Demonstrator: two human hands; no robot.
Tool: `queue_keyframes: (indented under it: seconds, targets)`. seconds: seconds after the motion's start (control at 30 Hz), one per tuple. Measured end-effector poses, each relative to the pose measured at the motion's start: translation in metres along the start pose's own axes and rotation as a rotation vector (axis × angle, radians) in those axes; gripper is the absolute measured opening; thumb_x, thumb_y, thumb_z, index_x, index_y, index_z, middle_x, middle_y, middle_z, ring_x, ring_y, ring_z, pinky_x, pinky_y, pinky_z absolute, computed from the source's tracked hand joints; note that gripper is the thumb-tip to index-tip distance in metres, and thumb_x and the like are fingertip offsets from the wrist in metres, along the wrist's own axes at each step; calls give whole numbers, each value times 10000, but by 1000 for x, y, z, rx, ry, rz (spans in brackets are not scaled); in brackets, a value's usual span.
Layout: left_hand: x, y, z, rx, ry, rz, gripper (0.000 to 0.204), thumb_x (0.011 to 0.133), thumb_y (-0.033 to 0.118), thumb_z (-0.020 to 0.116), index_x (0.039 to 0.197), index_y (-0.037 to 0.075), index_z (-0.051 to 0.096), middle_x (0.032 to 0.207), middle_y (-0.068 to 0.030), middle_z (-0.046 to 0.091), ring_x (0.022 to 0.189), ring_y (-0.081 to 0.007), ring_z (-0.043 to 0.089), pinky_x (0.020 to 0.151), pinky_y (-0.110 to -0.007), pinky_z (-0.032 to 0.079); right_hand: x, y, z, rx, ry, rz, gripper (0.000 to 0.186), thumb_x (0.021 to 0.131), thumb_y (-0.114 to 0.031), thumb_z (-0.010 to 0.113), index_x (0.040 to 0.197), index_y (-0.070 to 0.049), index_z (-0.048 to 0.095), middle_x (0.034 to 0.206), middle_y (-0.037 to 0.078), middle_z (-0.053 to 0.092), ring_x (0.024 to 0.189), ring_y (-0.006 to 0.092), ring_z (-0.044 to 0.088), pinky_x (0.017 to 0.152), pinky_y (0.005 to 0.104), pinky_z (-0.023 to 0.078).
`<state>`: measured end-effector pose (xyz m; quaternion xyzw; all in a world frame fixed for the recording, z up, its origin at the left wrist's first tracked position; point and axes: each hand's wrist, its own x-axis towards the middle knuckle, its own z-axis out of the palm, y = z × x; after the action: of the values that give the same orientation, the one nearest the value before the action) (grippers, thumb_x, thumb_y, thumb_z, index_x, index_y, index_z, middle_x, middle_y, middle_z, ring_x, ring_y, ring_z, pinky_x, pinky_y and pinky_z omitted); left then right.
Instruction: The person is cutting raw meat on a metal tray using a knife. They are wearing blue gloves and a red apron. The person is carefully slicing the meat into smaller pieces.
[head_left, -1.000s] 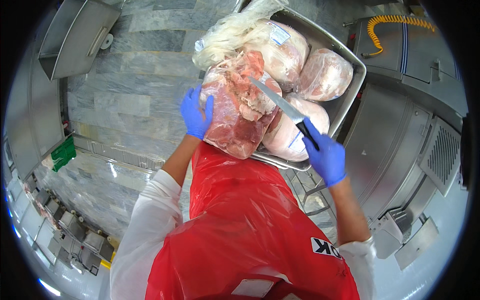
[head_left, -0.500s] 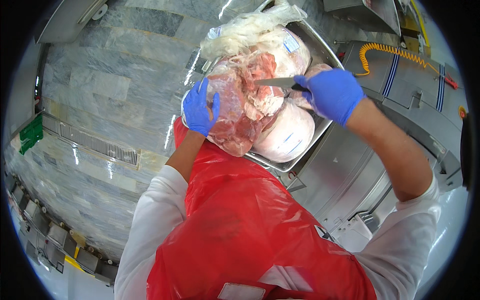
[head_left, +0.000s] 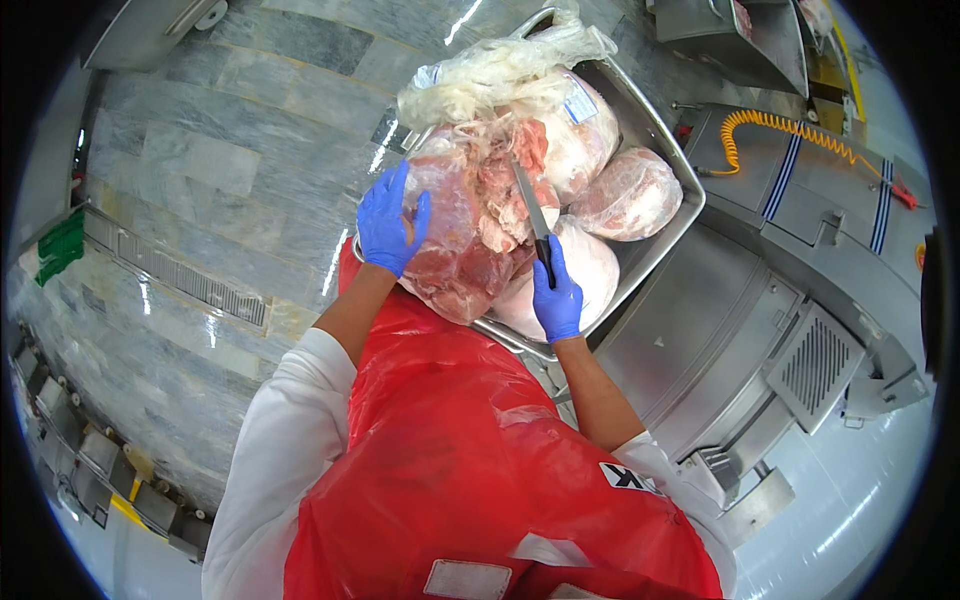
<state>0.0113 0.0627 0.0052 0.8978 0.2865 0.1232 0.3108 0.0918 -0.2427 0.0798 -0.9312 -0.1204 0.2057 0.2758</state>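
My left hand (head_left: 392, 225), in a blue glove, lies with fingers spread on the left side of a large piece of raw meat (head_left: 450, 270). My right hand (head_left: 555, 290) grips the black handle of a knife (head_left: 530, 195), whose blade lies over the ragged pink meat near the middle of a steel tray (head_left: 650, 262). Around it sit several wrapped, pale lumps of meat (head_left: 625, 195), one with a label. Crumpled clear plastic (head_left: 490, 70) covers the back of the load. A red apron covers my front.
Grey tiled floor with a drain grate (head_left: 180, 270) is at left, near a green crate (head_left: 58, 245). Steel machinery (head_left: 700, 330) stands at right, with an orange coiled hose (head_left: 745, 130). Another steel bin (head_left: 725, 40) is at upper right, further steel units at lower left.
My right hand and knife have moved lower and leftward since half a second ago, the blade swinging from level to steeply angled. My left hand has stayed on the meat.
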Motion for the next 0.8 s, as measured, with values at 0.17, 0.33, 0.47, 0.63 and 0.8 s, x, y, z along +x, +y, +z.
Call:
queue_keyframes:
  seconds: [0.17, 0.33, 0.47, 0.63, 0.8]
  targets:
    - [1, 2, 0, 16, 21, 52, 600, 969, 338, 716, 1470, 36, 581, 1326, -254, 668, 1156, -436, 656, 992, -514, 521, 24, -13, -6, 441, -63, 133, 508, 1080, -297, 661, 1550, -125, 579, 1059, 115, 746, 759, 205, 683, 687, 374, 547]
    - [1, 1, 4, -12, 63, 87, 582, 966, 318, 723, 1445, 13, 595, 1276, -253, 690, 1101, -437, 678, 958, -515, 534, -7, -64, -66, 802, -306, 676, 473, 1113, -317, 605, 1553, -144, 588, 710, -51, 509, 598, 59, 454, 528, 237, 360]
    - [0, 7, -1, -10, 24, 53, 543, 981, 282, 715, 1433, -2, 614, 1283, -274, 696, 1179, -442, 673, 1024, -498, 530, -23, -58, -95, 411, -240, 401, 487, 1058, -279, 675, 1523, -145, 617, 711, 58, 600, 636, 121, 562, 608, 329, 489]
    - [-3, -2, 6, -10, 74, 82, 599, 950, 322, 744, 1459, 41, 598, 1291, -246, 693, 1130, -434, 678, 980, -508, 536, 12, -97, -168, -482, -262, -174, 460, 986, -327, 709, 1442, -284, 672, 884, 241, 728, 804, 452, 716, 722, 521, 589]
    - [-3, -4, 6, -34, 68, 48, 605, 941, 327, 752, 1463, 59, 603, 1332, -237, 682, 1170, -428, 666, 999, -504, 531, 82, -182, -182, -850, -450, -410, 364, 993, -248, 641, 1350, -205, 693, 927, 163, 762, 834, 387, 740, 700, 493, 588]
